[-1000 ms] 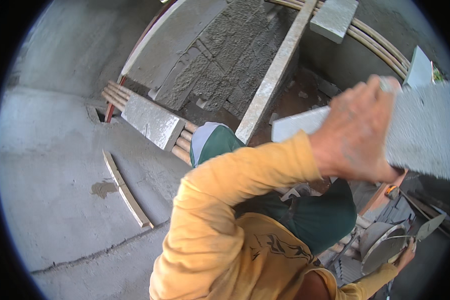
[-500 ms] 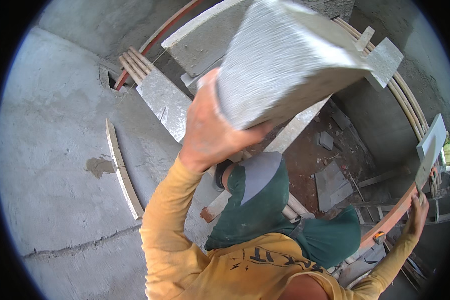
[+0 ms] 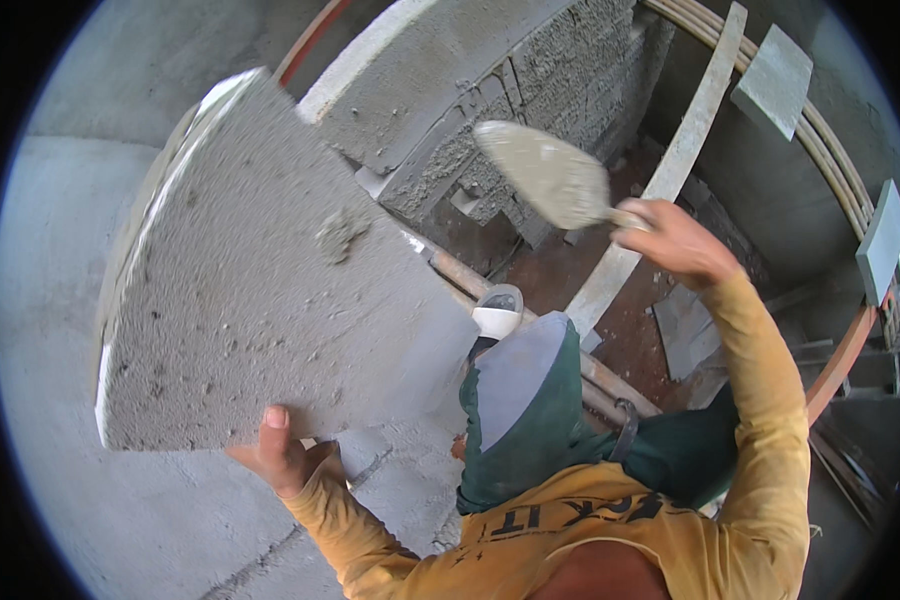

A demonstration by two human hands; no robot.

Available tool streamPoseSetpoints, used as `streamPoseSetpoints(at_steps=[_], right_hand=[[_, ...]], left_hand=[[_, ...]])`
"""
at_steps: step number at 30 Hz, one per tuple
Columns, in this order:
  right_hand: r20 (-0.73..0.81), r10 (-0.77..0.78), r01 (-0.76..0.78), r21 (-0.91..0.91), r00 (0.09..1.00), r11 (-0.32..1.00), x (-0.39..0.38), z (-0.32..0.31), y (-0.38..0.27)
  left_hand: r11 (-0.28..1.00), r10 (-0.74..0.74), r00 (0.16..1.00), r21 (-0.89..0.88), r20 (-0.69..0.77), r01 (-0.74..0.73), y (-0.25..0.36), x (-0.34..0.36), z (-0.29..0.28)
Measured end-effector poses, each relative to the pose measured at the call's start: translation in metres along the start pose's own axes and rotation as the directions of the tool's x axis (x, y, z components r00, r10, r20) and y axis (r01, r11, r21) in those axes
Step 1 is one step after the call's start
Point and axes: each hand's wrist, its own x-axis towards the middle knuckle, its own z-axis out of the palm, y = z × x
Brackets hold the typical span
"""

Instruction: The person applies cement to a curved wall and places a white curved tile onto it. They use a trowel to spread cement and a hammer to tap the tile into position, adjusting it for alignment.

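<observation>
My left hand point(image 3: 282, 450) grips the lower edge of a large grey block point(image 3: 240, 280), tilted on the left with its broad, speckled face toward me and a lump of wet mortar point(image 3: 340, 235) on it. My right hand point(image 3: 670, 240) holds a trowel point(image 3: 545, 170) by its handle, the pale, motion-blurred blade raised right of the block, apart from it. Below the blade, beside my green-clad knee point(image 3: 515, 390), is a small white round object point(image 3: 498, 315), too unclear to name.
Behind are a mortar-roughened block wall point(image 3: 540, 90), a long plank point(image 3: 700, 120) across a recess with rubble point(image 3: 685, 335), curved poles point(image 3: 825, 155) carrying slabs point(image 3: 770, 80), and a red-orange board point(image 3: 835, 370) at right. Concrete floor point(image 3: 50, 380) lies left.
My left hand has swung the block down to the left and turned its broad face up. My right hand has brought the trowel from the right edge up to the middle.
</observation>
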Motion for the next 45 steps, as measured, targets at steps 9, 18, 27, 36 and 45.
streamPoseSetpoints(at_steps=[9,18,27,36,45], right_hand=[[0.0,-0.293,0.282,-0.272,0.956,0.92,0.121,0.132,-0.074],[-0.236,-0.352,0.22,-0.447,0.906,0.867,0.169,0.207,-0.072],[-0.266,-0.418,0.262,-0.47,0.869,0.843,0.173,0.214,-0.064],[-0.308,-0.265,0.157,-0.334,0.914,0.929,0.203,0.261,-0.026],[-0.2,-0.078,0.043,-0.175,0.977,0.984,0.14,0.25,0.014]], left_hand=[[0.962,-0.111,0.978,0.267,0.176,0.061,-0.032,0.012,-0.021],[0.968,-0.156,0.985,0.211,0.076,0.137,-0.061,0.012,-0.023],[0.952,-0.199,0.976,0.254,0.087,0.171,-0.072,0.013,-0.023],[0.93,-0.23,0.968,0.314,0.098,0.189,-0.074,0.006,-0.017],[0.917,-0.344,0.927,0.265,0.147,0.299,-0.088,0.002,-0.013]])
